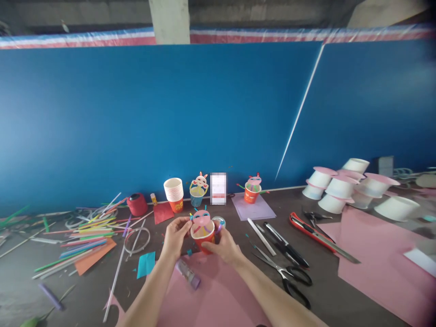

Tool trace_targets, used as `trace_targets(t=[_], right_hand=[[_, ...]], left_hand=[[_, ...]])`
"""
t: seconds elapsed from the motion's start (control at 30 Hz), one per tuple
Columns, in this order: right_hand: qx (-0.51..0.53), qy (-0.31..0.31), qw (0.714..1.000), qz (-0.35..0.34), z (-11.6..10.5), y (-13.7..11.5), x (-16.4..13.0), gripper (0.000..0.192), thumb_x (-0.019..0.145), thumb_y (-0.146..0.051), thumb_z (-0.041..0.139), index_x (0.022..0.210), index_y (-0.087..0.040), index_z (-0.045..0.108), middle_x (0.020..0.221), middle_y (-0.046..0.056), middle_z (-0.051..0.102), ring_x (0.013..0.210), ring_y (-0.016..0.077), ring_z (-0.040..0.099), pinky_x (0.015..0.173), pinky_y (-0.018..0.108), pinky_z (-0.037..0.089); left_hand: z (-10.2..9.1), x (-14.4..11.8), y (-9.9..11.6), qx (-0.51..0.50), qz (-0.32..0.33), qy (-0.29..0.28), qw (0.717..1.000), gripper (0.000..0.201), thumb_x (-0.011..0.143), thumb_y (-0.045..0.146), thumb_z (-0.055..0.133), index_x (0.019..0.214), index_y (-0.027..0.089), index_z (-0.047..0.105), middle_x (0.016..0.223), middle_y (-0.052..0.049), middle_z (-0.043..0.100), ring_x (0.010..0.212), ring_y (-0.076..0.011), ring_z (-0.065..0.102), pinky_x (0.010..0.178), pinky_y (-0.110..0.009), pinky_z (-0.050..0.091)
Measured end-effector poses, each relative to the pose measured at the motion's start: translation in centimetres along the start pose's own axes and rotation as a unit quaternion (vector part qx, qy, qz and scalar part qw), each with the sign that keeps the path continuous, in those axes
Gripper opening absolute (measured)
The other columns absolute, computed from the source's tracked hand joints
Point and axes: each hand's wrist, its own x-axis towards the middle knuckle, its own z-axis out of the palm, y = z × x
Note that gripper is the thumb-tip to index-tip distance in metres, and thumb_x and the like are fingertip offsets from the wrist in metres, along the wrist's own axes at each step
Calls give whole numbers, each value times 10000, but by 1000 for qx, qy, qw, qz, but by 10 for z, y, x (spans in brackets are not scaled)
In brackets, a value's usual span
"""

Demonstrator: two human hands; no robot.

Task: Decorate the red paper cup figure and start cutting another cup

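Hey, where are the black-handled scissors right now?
In the head view, the scissors lie on the table right of the right hand, beside the pink paper.

Nothing here is legible to me. The stack of paper cups [174, 194] at the back of my desk [340, 290] has red and yellow printing on the lowest cup, but it is too small and soft to tell as letters or a brand. The small upright card [218, 188] beside the blue bunny cup [198, 190] is blurred out, so whatever stands on it cannot be made out. The red cup [203, 236] between my fingers shows no writing that I can read.
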Motion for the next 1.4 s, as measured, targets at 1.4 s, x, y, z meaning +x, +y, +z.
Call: trace_targets(t=[1.4], right_hand=[[134, -29, 982, 130, -46, -23, 1, 331, 666, -159, 566, 988, -195, 498, 841, -6, 581, 638, 107, 591, 548, 222, 479]], left_hand=[[18, -20, 0, 61, 41, 54, 996, 270, 641, 332, 680, 825, 144, 615, 657, -13, 652, 439, -74, 500, 414, -176, 359]])
